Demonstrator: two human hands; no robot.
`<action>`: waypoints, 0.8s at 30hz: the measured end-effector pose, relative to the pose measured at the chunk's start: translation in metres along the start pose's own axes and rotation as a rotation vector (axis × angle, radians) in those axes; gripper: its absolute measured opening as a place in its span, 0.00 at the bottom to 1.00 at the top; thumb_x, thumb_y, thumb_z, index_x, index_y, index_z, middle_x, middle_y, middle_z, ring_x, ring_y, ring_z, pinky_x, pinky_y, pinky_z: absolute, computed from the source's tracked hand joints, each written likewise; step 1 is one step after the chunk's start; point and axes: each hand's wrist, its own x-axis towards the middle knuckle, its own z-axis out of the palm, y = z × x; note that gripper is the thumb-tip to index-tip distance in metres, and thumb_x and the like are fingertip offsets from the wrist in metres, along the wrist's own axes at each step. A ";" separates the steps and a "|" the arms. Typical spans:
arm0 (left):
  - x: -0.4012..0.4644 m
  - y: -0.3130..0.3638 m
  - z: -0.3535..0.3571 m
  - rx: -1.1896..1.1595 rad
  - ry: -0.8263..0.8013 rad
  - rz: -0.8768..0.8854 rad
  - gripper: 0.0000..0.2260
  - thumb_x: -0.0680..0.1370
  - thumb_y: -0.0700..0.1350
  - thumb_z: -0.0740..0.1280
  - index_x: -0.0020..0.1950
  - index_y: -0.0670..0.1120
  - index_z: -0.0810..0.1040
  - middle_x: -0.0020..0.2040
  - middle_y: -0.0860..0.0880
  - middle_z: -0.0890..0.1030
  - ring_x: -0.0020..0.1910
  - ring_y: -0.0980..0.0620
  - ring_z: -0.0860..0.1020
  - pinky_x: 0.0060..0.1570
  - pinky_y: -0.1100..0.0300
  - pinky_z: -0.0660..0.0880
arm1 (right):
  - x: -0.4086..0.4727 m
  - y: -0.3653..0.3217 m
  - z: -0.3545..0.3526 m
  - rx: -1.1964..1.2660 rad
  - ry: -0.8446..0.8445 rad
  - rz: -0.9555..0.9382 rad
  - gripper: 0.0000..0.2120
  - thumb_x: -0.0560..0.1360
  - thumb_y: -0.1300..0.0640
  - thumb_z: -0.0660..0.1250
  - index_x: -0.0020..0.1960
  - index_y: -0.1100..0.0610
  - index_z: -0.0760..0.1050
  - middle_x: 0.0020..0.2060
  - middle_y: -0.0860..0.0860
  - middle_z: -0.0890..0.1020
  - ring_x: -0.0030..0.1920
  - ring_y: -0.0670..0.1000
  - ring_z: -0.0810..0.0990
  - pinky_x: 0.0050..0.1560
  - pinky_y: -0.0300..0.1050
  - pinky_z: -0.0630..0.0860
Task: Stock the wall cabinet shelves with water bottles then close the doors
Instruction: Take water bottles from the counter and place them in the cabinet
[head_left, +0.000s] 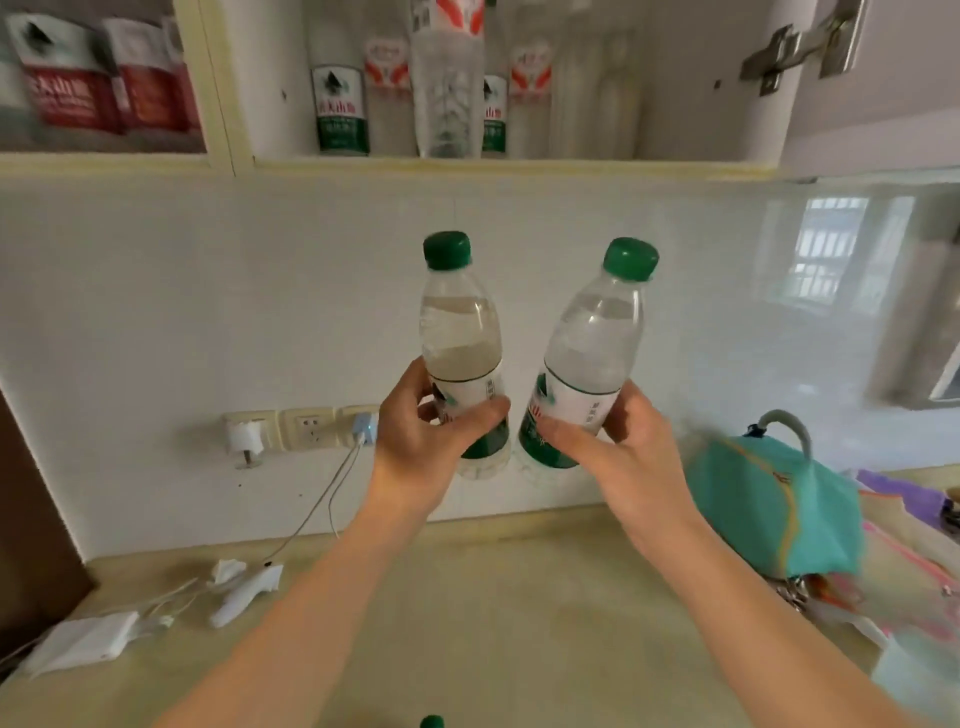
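- Head view: left hand (415, 436) grips one green-capped bottle (460, 332) upright; right hand (631, 447) grips another bottle (587, 358), tilted.
- Above both hands, the open wall cabinet (498, 165) holds standing bottles (340, 109).

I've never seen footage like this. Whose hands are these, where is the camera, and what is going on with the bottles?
There is no machine here: a person wears a wide-angle camera on the head, so you look down along their own arms. The left hand grips one green-capped water bottle, and the right hand grips another, both raised above the countertop. Above is the open wall cabinet, with bottles already standing on its shelf. On the counter lie a white charger with cable at left and a teal bag at right. Wall sockets sit behind.
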 end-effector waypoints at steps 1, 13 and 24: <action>0.010 0.018 -0.001 -0.010 0.007 0.047 0.17 0.71 0.44 0.80 0.56 0.55 0.80 0.50 0.56 0.86 0.51 0.52 0.84 0.48 0.60 0.81 | 0.009 -0.018 0.001 0.013 0.009 -0.037 0.22 0.66 0.51 0.80 0.58 0.46 0.79 0.51 0.43 0.87 0.53 0.44 0.85 0.47 0.37 0.81; 0.123 0.192 0.002 0.009 0.090 0.403 0.20 0.70 0.54 0.80 0.59 0.56 0.81 0.51 0.59 0.85 0.50 0.61 0.83 0.44 0.67 0.80 | 0.130 -0.182 -0.016 0.033 0.096 -0.322 0.20 0.64 0.46 0.81 0.54 0.45 0.81 0.49 0.44 0.87 0.51 0.45 0.86 0.51 0.48 0.80; 0.213 0.186 0.016 0.202 0.253 0.241 0.17 0.71 0.55 0.79 0.55 0.54 0.78 0.45 0.59 0.81 0.43 0.62 0.79 0.35 0.65 0.71 | 0.218 -0.193 -0.024 -0.182 0.103 -0.211 0.17 0.63 0.41 0.81 0.47 0.43 0.80 0.45 0.41 0.86 0.49 0.44 0.84 0.52 0.44 0.80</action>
